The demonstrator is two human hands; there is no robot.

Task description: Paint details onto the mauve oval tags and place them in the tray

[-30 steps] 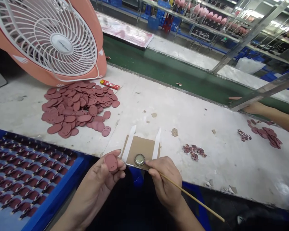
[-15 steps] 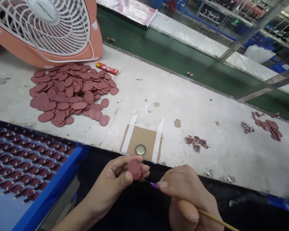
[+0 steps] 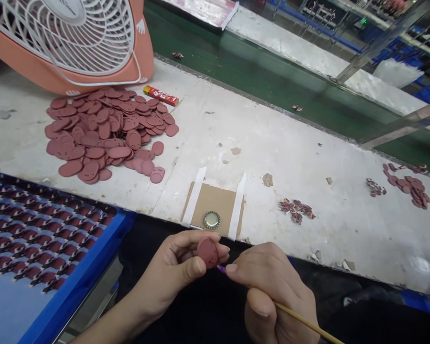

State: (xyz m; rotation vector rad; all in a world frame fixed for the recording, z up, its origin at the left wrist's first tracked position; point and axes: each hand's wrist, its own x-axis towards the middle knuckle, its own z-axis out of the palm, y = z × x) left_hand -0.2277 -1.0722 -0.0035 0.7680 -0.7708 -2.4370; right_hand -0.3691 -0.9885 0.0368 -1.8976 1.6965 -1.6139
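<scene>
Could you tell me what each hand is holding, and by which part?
The left hand pinches a maroon oval disc by its edges; the right hand grips a bamboo stick by its shaft.

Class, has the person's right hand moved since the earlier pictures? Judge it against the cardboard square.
Yes: the right hand moved back from the cardboard square, toward the person.

My left hand point(image 3: 172, 267) is raised at lower centre, palm turned toward me, thumb point(image 3: 195, 268) and fingers closed in a firm pinch. My left forearm point(image 3: 111, 320) enters from the bottom left and angles up to the wrist. My right hand point(image 3: 272, 286) sits just beside it, lower right, curled in a pen grip, with the thumb point(image 3: 258, 310) tucked low. My right index fingertip point(image 3: 232, 268) reaches left, close under my left fingertips. My right wrist is out of view.
</scene>
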